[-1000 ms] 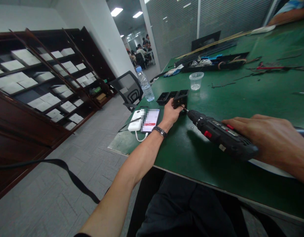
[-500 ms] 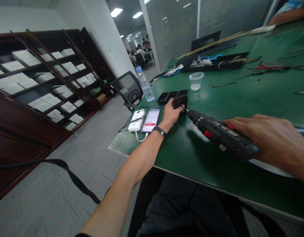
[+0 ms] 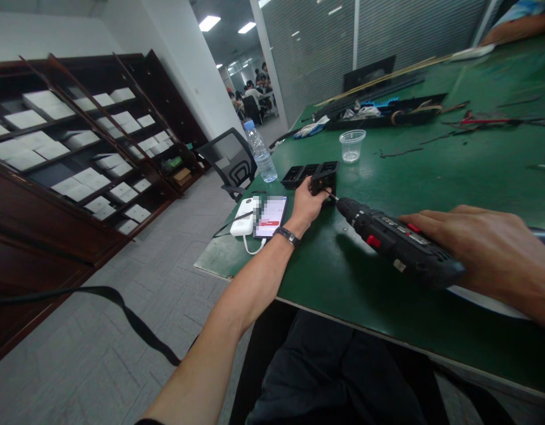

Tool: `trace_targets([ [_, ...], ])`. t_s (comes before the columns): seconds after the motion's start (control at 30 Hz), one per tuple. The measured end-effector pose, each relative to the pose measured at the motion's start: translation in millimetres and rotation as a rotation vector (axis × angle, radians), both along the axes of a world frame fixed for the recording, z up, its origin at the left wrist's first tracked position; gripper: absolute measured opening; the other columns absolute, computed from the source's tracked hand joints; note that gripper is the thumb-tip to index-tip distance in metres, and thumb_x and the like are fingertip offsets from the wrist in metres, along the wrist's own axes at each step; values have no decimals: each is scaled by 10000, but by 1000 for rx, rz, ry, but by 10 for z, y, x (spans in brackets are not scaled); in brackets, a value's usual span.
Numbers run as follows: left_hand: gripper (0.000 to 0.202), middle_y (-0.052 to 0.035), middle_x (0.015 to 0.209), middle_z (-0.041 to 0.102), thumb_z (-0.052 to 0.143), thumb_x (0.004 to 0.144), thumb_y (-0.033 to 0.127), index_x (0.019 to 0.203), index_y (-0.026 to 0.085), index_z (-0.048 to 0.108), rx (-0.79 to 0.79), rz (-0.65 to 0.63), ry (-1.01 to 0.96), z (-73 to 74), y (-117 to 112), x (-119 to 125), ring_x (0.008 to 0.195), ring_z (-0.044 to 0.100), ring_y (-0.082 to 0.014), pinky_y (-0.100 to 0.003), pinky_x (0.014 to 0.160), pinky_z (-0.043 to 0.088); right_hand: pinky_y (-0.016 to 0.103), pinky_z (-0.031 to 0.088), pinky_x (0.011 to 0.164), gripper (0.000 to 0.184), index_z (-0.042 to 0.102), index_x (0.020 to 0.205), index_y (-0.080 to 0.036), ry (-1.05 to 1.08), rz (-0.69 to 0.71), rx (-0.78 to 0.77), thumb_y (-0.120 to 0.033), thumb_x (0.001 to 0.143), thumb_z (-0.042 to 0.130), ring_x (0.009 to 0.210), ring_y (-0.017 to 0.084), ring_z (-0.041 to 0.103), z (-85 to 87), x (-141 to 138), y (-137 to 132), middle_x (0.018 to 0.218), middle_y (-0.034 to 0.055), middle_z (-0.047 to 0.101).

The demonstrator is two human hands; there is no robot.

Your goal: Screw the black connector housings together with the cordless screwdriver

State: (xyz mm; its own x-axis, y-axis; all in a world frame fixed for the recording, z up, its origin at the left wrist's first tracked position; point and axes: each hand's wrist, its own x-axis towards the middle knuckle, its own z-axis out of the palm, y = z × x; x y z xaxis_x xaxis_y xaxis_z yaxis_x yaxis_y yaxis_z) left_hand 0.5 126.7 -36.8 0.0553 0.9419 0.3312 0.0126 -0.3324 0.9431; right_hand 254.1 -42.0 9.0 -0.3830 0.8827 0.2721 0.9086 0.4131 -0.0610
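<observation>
My right hand (image 3: 489, 245) is wrapped around a black cordless drill (image 3: 387, 236) with red buttons, held on its side above the green table. The drill's thin bit points left and meets a small black part (image 3: 323, 182). That part is gripped in the fingers of my left hand (image 3: 308, 203); its exact kind cannot be made out. Just behind my left hand lies a black tray with several compartments (image 3: 301, 174). A clear plastic cup (image 3: 352, 146) stands beyond the drill's tip.
Left of my forearm lie a white power bank (image 3: 243, 217) and a phone (image 3: 272, 215), joined by a cable. A water bottle (image 3: 261, 153) stands near the table's left edge. Farther back are a black toolbox (image 3: 387, 115), gloves (image 3: 311, 128) and red-handled pliers (image 3: 485, 121). Another person's arm (image 3: 522, 26) rests at far right.
</observation>
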Motion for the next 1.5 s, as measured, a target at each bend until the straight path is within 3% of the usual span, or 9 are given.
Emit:
trace_targets([
  [0.23,357,-69,1100,742,813,734,131,1064,185,688,-34,-3,-23,13,-8,5,1075,679,-233,-409,1056,491,403,433,629,403,723,1024,-280,7,-14,-39,-413,729,482,816,316,651,14,6,-2,1061,78,784],
  [0.63,338,-59,1063,738,791,747,130,1062,175,676,35,2,20,-46,45,-13,1012,670,-203,-347,988,511,425,456,644,422,735,1023,-301,35,-32,-49,-427,709,482,819,320,662,0,-3,19,1037,55,792],
  [1.1,360,-58,1059,735,801,726,105,1059,173,682,-30,10,-27,-6,5,8,1021,668,-211,-373,1018,491,424,455,630,417,736,1014,-295,25,-26,-45,-412,705,481,808,318,656,13,-1,14,1029,58,794],
  [1.5,345,-55,1052,735,786,749,113,1068,175,671,27,7,11,-41,29,-4,991,667,-194,-338,975,514,400,430,605,444,744,1062,-300,20,-6,9,-390,716,481,759,300,650,0,8,4,968,54,789],
])
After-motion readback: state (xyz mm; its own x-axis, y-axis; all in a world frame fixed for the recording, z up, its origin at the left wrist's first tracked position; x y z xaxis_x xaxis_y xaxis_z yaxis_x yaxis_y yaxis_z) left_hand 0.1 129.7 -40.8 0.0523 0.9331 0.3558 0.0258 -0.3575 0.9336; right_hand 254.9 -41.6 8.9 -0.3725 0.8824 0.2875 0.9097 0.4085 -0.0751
